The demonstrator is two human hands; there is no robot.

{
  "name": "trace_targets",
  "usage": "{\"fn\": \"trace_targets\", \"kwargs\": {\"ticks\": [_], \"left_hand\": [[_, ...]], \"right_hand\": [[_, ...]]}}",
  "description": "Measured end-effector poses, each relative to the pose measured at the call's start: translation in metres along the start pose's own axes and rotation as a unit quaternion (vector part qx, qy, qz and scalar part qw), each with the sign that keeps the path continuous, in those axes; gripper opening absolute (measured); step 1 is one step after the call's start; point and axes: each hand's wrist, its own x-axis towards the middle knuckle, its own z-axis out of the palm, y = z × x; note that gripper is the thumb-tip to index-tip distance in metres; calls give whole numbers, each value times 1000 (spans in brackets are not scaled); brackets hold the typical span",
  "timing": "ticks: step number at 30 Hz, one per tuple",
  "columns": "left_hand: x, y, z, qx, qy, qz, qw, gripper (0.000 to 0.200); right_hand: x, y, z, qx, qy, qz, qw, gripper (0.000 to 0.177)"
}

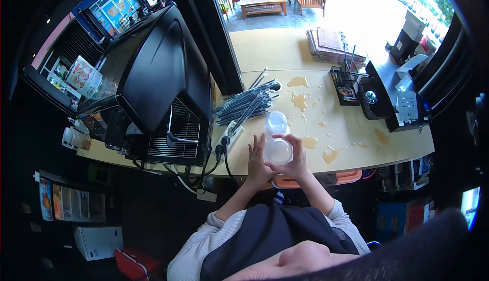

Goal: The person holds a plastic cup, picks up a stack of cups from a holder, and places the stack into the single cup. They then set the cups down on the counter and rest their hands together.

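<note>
At the counter's front edge, my two hands are cupped around a round, translucent white plastic cup [278,151]. My left hand [259,163] lies against its left side, with the fingers fairly straight. The fingers of my right hand [295,161] curl round the far right side, and both thumbs meet at the near side. Just beyond stands a second translucent white plastic cup [276,121], close to the first. Whether the two touch is hard to make out.
Brown liquid puddles [300,101] spot the wooden counter [265,47]. Left are wrapped straws [247,104], a power strip [229,137] with plugs, and a black coffee machine [153,72]. A black organizer [349,85] and stacked brown cardboard [336,45] are at right.
</note>
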Motion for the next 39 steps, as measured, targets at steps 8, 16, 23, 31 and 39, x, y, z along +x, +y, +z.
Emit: {"fn": "trace_targets", "kwargs": {"ticks": [8,16,23,31,39], "left_hand": [[-55,-11,-32,-3,26,-9,1000,107],[-150,-20,-115,116,21,-47,992,96],[-244,-22,-182,132,101,-146,975,94],[-357,-32,-243,180,178,-194,948,101],[-457,-19,-304,216,247,-290,899,92]], "right_hand": [[-34,-39,46,71,-19,42,996,88],[-69,-118,127,-32,-111,10,993,84],[-116,-179,196,-58,-191,26,979,90],[-178,-234,270,18,-250,10,968,94],[-224,-298,343,54,-347,-45,935,97]]}}
